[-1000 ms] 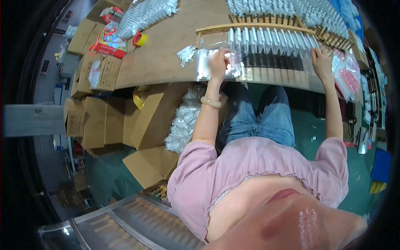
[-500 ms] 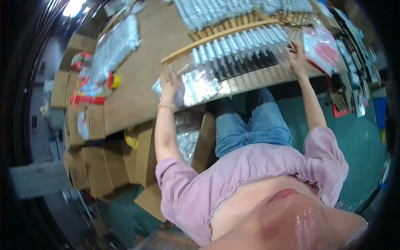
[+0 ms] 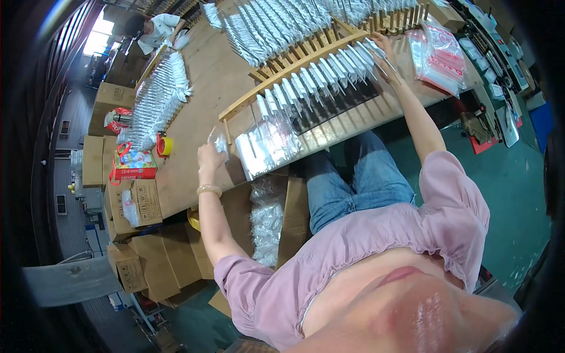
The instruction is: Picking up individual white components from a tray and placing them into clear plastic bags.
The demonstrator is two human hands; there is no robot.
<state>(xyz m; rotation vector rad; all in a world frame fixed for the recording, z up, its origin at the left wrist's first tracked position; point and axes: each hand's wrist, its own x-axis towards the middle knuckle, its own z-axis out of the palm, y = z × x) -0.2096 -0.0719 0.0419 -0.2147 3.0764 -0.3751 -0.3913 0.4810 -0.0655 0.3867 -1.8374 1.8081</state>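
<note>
A wooden rack [image 3: 294, 69] lies slantwise across the table, with a row of slim white pieces [image 3: 312, 82] with thin tips hanging off its near side. At its right end my right hand [image 3: 386, 62] is closed around the last of these pieces, its fingertips partly hidden. My left hand [image 3: 209, 157] is beyond the rack's left end, fingers pinched beside a small shiny, whitish bit I cannot make out. Between my left hand and the rack's near side lies a stack of clear plastic bags [image 3: 265, 150] at the table's front edge.
More loaded racks [image 3: 276, 29] stand at the back; another rack [image 3: 159, 100] is at the left. A tape roll [image 3: 165, 146] and red box [image 3: 134, 165] lie nearby. Pink-printed bags [image 3: 438, 56] are at right. An open carton [image 3: 268, 217] stands below; a co-worker [image 3: 158, 32] is far left.
My left hand has moved left, away from the plastic bags and the rack's end. The right hand has come in to the rack's right end. The head view has shifted.
</note>
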